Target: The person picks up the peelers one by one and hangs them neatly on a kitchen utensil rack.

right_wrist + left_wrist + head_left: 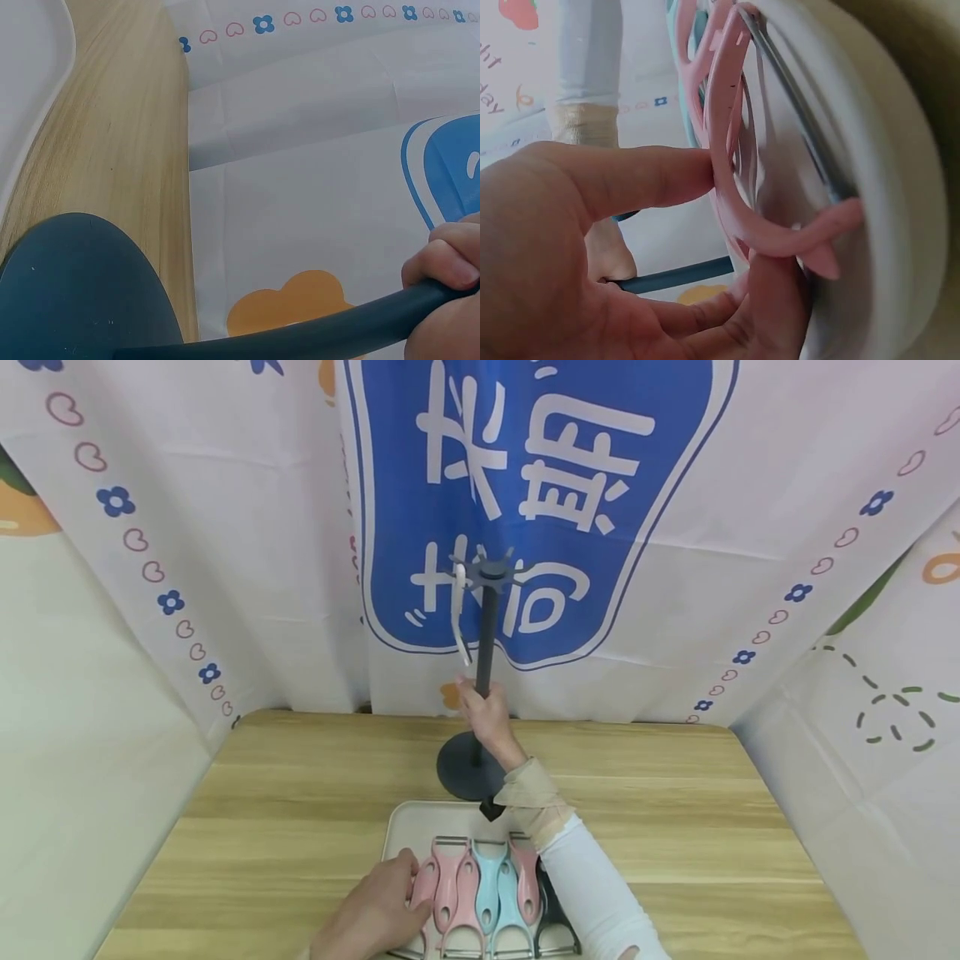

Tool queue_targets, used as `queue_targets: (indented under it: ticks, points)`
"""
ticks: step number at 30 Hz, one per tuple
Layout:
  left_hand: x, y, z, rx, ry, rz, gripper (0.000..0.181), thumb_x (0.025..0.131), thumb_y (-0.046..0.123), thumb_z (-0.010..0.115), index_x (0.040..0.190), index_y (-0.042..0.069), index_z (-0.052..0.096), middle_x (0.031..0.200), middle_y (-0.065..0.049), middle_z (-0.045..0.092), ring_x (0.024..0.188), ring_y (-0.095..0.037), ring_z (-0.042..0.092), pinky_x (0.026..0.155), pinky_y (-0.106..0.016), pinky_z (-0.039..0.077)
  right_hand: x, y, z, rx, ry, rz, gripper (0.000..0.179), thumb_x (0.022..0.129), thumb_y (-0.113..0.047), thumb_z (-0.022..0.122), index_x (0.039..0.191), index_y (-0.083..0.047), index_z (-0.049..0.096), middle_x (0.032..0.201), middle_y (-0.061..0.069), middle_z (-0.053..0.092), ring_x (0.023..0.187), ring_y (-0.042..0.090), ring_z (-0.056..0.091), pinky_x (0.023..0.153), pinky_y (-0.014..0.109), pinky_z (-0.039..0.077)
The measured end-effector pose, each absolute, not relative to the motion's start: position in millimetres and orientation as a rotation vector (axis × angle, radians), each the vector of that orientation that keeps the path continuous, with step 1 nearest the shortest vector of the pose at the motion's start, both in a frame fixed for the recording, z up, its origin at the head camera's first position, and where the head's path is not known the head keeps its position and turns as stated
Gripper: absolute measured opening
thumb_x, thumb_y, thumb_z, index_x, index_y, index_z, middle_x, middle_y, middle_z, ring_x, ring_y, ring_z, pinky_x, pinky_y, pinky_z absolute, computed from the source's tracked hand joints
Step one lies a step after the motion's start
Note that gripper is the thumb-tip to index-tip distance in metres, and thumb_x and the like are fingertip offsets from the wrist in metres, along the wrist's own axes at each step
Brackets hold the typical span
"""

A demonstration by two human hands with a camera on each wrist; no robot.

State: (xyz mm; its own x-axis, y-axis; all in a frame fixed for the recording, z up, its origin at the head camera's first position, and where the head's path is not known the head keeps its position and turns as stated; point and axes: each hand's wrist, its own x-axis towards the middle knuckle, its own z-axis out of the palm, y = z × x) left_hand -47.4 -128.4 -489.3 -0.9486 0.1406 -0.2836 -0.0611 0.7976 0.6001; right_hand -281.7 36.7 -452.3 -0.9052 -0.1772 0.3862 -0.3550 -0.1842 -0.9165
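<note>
My left hand (375, 906) is at the left side of a pale tray (416, 817), pinching a pink peeler (425, 882). In the left wrist view the thumb presses one side of this pink peeler (731, 180) while fingers go behind it. Farther back, my right hand (491, 718) grips the dark post (487, 635) of an upright hook stand below its middle. Part of that hand (454, 259) shows curled around the post in the right wrist view. From the stand's star-shaped hook top (491, 572) hangs a slim white utensil (457, 610), seen edge-on.
Several other peelers lie side by side in the tray: pink, light blue (487, 881) and black (553, 910). The stand's round dark base (459, 767) is just behind the tray on the wooden table (300, 802). Printed cloth (637, 610) hangs around the table's back and sides.
</note>
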Motion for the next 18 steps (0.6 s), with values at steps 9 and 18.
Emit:
queue_targets:
  ticks: [9, 18]
  points:
    - [-47.4, -120.7, -489.3, 0.082, 2.755, 0.701, 0.068, 0.090, 0.030, 0.080, 0.133, -0.017, 0.055, 0.116, -0.025, 0.070, 0.097, -0.035, 0.070, 0.086, -0.057, 0.059, -283.0, 35.8, -453.5, 0.654, -1.899, 2.257, 0.054, 0.107, -0.013, 0.053, 0.055, -0.018, 0.041, 0.046, -0.012, 0.036, 0.037, 0.007, 0.028, 0.038, 0.025, 0.022]
    - [-42.8, -118.2, -490.3, 0.081, 2.885, 0.625, 0.036, 0.085, 0.028, 0.082, 0.087, 0.001, 0.058, 0.072, -0.009, 0.054, 0.062, -0.026, 0.056, 0.054, -0.045, 0.046, -283.1, 36.3, -453.4, 0.652, -1.908, 2.229, 0.056, 0.108, -0.016, 0.055, 0.054, -0.017, 0.040, 0.046, -0.013, 0.036, 0.037, 0.008, 0.027, 0.038, 0.026, 0.022]
